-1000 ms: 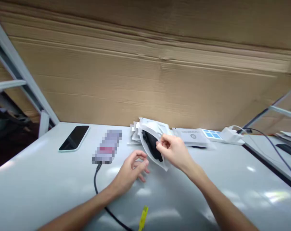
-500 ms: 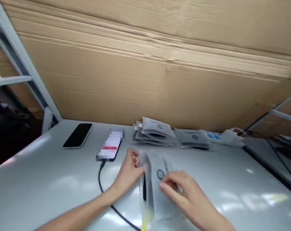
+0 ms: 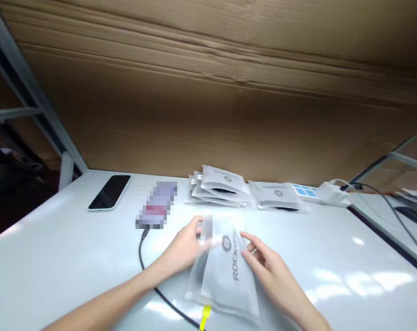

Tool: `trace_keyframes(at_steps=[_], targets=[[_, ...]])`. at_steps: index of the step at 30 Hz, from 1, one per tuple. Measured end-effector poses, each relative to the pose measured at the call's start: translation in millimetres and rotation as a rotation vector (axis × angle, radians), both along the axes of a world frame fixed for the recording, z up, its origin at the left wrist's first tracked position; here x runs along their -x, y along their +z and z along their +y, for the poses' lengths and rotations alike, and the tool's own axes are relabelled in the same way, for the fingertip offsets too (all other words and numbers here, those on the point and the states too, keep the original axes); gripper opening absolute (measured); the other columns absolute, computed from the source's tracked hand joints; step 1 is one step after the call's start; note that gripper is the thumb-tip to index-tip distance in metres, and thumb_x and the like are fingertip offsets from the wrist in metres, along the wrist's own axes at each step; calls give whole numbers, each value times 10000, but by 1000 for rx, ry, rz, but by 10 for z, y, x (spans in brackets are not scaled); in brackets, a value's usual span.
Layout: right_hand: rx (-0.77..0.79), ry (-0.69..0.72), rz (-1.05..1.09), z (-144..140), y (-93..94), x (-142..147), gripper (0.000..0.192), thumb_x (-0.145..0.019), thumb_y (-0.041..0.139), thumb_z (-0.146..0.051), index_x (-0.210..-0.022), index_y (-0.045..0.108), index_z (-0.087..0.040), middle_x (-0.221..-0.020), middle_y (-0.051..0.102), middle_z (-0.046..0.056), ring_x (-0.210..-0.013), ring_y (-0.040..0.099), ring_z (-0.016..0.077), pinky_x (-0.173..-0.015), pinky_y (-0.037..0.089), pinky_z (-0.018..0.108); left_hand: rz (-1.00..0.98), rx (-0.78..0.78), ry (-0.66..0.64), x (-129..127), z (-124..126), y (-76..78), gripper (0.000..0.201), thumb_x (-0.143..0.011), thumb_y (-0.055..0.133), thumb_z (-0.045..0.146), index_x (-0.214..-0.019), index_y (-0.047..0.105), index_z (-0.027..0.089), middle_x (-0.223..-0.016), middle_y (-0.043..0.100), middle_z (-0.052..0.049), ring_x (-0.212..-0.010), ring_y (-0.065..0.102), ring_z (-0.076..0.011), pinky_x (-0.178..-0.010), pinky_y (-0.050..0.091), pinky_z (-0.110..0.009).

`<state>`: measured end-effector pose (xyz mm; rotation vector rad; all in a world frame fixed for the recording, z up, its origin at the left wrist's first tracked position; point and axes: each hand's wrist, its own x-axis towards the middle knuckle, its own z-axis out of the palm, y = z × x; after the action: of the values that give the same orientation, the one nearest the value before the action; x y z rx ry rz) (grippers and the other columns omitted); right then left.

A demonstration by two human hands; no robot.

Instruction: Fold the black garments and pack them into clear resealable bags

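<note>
A frosted plastic pouch (image 3: pixel 225 276) with a dark round logo and lettering down its front lies in front of me, its lower end toward me. At its upper left edge my left hand (image 3: pixel 185 246) is closed on the pouch, the thumb seen blurred over or through the film. On the right edge my right hand (image 3: pixel 266 262) grips the pouch between thumb and fingers. What is inside the pouch cannot be made out. Below the pouch's lower edge a yellow tag (image 3: pixel 205 317) shows beside a black cable (image 3: pixel 170 305).
Similar pouches (image 3: pixel 222 186) lie stacked at the back, with another pouch (image 3: pixel 279 195) to their right. A power strip (image 3: pixel 306 191) with a white plug (image 3: pixel 332 193) follows. Left are a dark-screened phone (image 3: pixel 110 192) and a blurred-out phone (image 3: pixel 156 204) joined to the cable. Cardboard (image 3: pixel 194 124) walls the back.
The pouch has turned flatter, its front now facing up with more lettering visible. My right hand has moved onto its right edge. The view has brightened over the table.
</note>
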<state>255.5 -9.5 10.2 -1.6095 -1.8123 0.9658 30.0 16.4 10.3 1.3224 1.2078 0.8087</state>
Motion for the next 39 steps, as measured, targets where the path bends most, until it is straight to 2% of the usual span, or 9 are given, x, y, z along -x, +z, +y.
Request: trace_keyframes(at_steps=[2,5,10,16,22,27,32,36,39], targets=[[-15,7,3,-28,-16,12,512,-911,433,-516,-1305,598,-234,-966,709,55,-806,662,208,-792,539,328,21,-89,-47,-15,-8,17,496,-741,748,396,-1166,590,198,-1183,682,-103,-1091,632,-300,-928,495,-376],[-55,16,-11,-56,-27,-2,503,-931,401,-506,-1322,584,-249,-995,707,65,-895,663,224,-863,523,344,-4,-163,-118,-33,-14,43,407,-754,732,341,-1133,647,221,-1188,687,-71,-1106,626,-288,-963,476,-365],[-39,5,-9,-89,-56,-96,493,-936,406,-486,-1345,548,-250,-788,673,22,-700,638,191,-711,532,298,-148,-80,-181,-45,0,76,397,-731,745,285,-1111,662,206,-1124,708,-66,-1041,649,-285,-914,506,-369],[-86,-69,-69,-116,-91,-305,453,-922,413,-475,-1290,558,-254,-810,670,16,-714,645,183,-684,523,280,-182,7,-187,7,27,13,425,-703,741,221,-1108,612,209,-1130,695,-45,-1113,621,-258,-979,466,-356],[-102,-148,-162,-147,-48,-645,468,-876,431,-517,-1222,590,-246,-805,688,28,-728,667,206,-700,541,305,-124,133,-219,72,46,-14,405,-732,697,239,-1108,550,224,-1044,696,-15,-1030,645,-238,-832,501,-311],[-87,-224,-263,-165,-11,-1123,520,-838,426,-555,-1223,584,-243,-793,696,36,-701,663,218,-680,537,322,-79,119,-108,169,126,-9,443,-732,715,303,-1117,515,218,-1019,706,-25,-1024,655,-247,-810,510,-311],[-120,-382,-329,-97,49,-1742,548,-718,498,-597,-1143,613,-270,-735,701,58,-686,680,266,-626,537,366,60,162,-17,235,175,-10,585,-729,724,440,-1186,443,209,-865,689,-28,-738,671,-223,-474,439,-230],[-214,-518,-368,-78,106,-1823,565,-704,498,-621,-1123,611,-258,-976,730,140,-916,693,345,-651,553,429,96,182,10,199,157,-35,814,-717,738,499,-1366,326,230,-687,590,48,-510,571,-159,-383,401,-213],[-340,-466,-394,-98,43,-1536,609,-789,447,-643,-1214,592,-232,-1306,624,158,-1211,580,354,-914,521,506,90,172,6,163,136,-74,827,-776,679,526,-1440,266,255,-670,557,57,-493,563,-151,-388,415,-210]])
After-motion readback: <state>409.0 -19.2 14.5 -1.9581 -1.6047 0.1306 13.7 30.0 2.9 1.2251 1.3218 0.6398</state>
